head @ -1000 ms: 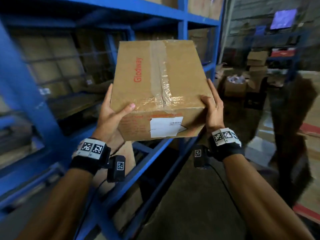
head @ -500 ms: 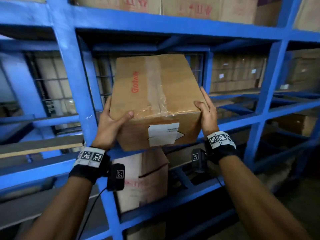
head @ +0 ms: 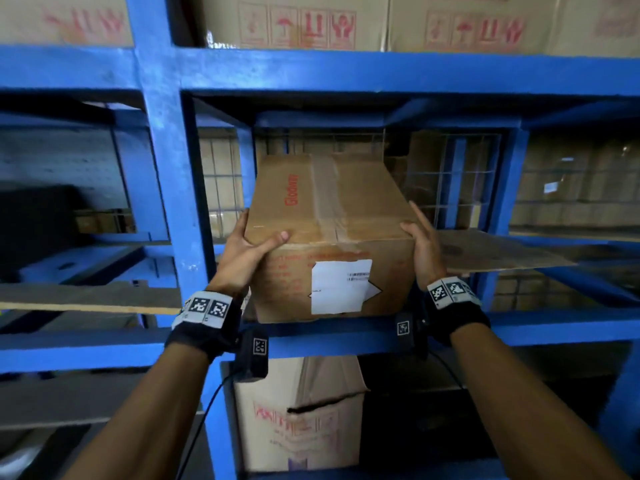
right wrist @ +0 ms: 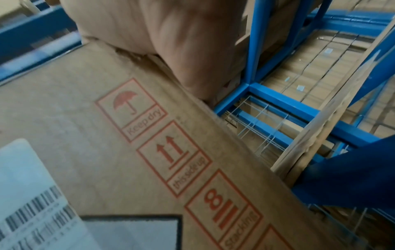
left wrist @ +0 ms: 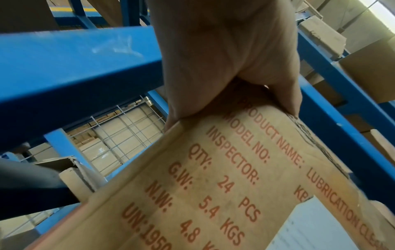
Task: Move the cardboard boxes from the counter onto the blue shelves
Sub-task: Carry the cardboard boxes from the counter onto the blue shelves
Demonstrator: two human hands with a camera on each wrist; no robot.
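Note:
A taped brown cardboard box (head: 329, 216) with red print and a white label sits between my hands, at the mouth of a middle bay of the blue shelves (head: 346, 336). Its bottom edge is level with the front beam; whether it rests there I cannot tell. My left hand (head: 249, 247) grips the near left top corner, thumb on top, fingers down the side. My right hand (head: 420, 244) holds the near right top corner, fingers flat along the side. The left wrist view shows the left hand (left wrist: 224, 59) on the box (left wrist: 213, 186). The right wrist view shows the right hand (right wrist: 160, 42) on the box (right wrist: 107, 135).
A blue upright post (head: 166, 202) stands just left of the bay. A flat cardboard sheet (head: 502, 251) lies on the shelf to the right. Wire mesh (head: 450, 178) closes the back. Boxes (head: 294, 22) fill the shelf above, and another box (head: 301, 410) stands below.
The view has swung from the aisle to face the shelves. Both hands have carried the box forward and into the middle bay, keeping the same hold.

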